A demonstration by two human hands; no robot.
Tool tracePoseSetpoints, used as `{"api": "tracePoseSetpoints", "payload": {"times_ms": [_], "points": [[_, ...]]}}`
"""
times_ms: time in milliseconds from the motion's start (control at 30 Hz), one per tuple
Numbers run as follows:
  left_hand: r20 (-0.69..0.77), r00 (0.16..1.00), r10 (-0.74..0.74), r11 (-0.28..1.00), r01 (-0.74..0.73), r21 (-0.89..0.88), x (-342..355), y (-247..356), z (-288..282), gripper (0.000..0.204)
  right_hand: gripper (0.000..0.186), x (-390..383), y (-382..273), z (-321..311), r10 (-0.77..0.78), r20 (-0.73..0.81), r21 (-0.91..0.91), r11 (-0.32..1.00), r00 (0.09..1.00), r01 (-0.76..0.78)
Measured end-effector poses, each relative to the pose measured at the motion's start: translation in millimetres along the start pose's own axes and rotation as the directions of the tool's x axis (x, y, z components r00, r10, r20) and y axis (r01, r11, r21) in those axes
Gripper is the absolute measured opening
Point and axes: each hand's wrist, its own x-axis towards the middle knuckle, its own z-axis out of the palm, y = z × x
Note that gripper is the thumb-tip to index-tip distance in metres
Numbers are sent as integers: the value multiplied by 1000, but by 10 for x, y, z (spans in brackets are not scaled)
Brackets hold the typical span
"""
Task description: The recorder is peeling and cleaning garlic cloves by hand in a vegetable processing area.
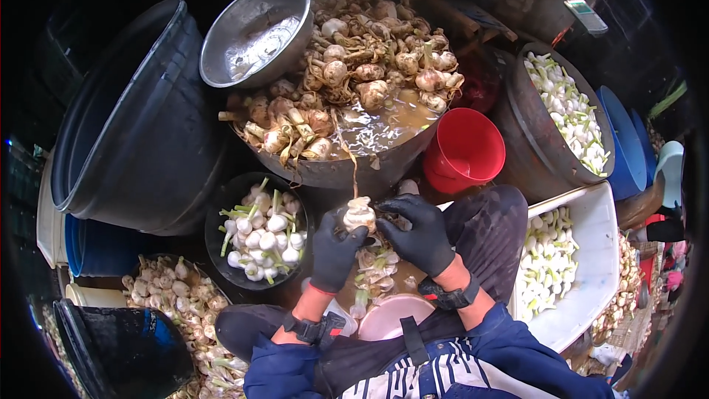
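Note:
Between my hands, above my lap, is a garlic bulb [360,216] with pale, partly peeled skin and a long dry stalk rising from its top. My left hand [334,257], in a black glove, is closed around the bulb's left side and underside. My right hand [422,238], gloved too, pinches at the bulb's right side with thumb and fingers. Under the hands lie loose garlic skins and stalk pieces [374,273], beside a pale pink round container [395,315]. In front stands a large dark tub [325,174] of brownish water, heaped with dirty unpeeled garlic [373,59].
A metal bowl [221,44] rests on the tub's far left. Cleaned white garlic fills a black bowl [210,233], a white bin [602,258] and a dark drum [528,137]. A red bucket [473,170] stands right; big black barrels [148,125] stand left. More garlic [177,288] lies lower left.

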Motion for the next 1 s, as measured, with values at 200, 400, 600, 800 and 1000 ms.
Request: {"api": "tracePoseSetpoints", "payload": {"times_ms": [200, 400, 600, 800, 1000], "points": [[-82, 990, 118, 982, -104, 158, -46, 0, 57, 35, 19, -68, -48, 142, 127, -54, 14, 992, 990, -126], [144, 989, 29, 999, -25, -31, -50, -83, -83, 48, 14, -187, 336, 246, 381, -82, 197, 912, 921, -360], [211, 975, 65, 990, -36, -139, -21, -35, -96, 59, 13, -366, 985, 50, 504, -60, -58, 860, 861, -508], [225, 972, 61, 962, 3, -272, 4, -36, -160, 51, 29, -140, 358, -258, 106, -57, 57, 993, 993, -103], [324, 946, -20, 983, 77, -165, 19, -12, -97, 58, 25, -129, 32, -120, 12, 115, 79, 997, 993, -22]]}}
